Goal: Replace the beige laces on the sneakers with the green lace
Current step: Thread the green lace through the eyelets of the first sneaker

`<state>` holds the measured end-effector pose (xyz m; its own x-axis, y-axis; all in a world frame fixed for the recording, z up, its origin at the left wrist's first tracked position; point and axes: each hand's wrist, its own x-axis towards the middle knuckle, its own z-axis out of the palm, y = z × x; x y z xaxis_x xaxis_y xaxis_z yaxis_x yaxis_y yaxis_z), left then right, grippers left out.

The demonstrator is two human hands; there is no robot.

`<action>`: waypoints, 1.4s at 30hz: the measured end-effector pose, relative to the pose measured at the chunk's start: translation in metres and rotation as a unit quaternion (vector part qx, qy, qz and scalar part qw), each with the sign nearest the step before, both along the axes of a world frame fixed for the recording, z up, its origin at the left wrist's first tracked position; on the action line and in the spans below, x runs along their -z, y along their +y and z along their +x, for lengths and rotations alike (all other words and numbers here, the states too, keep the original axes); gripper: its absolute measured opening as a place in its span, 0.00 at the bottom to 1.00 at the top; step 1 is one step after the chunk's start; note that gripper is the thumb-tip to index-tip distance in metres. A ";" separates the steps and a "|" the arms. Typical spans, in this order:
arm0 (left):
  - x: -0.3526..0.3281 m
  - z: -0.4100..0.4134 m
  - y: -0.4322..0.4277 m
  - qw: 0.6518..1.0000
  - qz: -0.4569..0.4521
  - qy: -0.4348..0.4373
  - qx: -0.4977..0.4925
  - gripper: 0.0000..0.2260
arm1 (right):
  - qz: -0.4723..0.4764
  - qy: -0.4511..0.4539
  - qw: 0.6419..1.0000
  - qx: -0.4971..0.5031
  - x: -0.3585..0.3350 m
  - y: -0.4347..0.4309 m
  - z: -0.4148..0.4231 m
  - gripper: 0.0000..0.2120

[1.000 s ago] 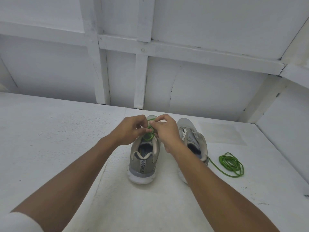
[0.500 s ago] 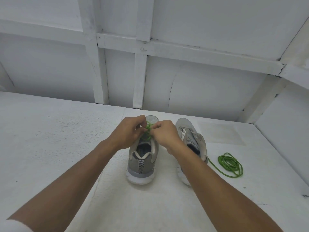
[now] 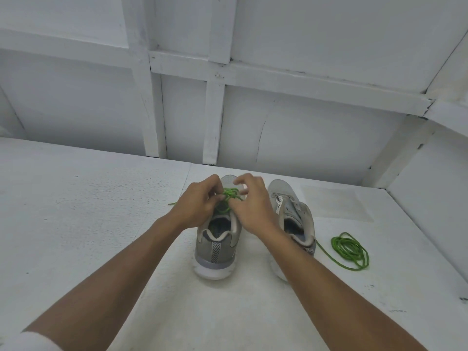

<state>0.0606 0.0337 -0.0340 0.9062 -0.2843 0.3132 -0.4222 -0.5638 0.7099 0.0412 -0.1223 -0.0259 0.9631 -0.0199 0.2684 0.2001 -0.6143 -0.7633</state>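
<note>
Right hand [image 3: 253,209] fingers had spread wider, grip too blurry to tell, left hand [image 3: 197,206] pinched green lace [image 3: 229,193] on sneaker [image 3: 215,249] between the hands

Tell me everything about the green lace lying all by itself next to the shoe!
The loose green lace is a thin, bright green cord that looks like round string. It is wound into a messy coil of several loops and lies flat on the white table, just to the right of the right sneaker. One straight end stretches from the coil toward that sneaker's heel; whether it touches the heel cannot be told. Only the table touches the coil itself.
</note>
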 end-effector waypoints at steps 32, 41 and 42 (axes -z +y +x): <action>0.001 0.004 0.000 1.000 -0.006 0.022 0.007 0.04 | -0.207 0.062 0.968 -0.125 -0.010 -0.030 -0.007 0.11; -0.001 0.005 0.002 1.000 -0.006 0.016 -0.004 0.04 | -0.162 0.095 0.960 -0.206 -0.008 -0.032 -0.015 0.06; -0.001 0.005 0.002 1.000 -0.009 0.020 -0.005 0.04 | -0.169 0.092 0.963 -0.189 -0.007 -0.035 -0.016 0.05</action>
<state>0.0658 0.0361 -0.0333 0.9207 -0.2695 0.2824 -0.3881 -0.5553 0.7355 0.0257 -0.1569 -0.0185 0.9163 0.3998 0.0217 0.3383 -0.7440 -0.5763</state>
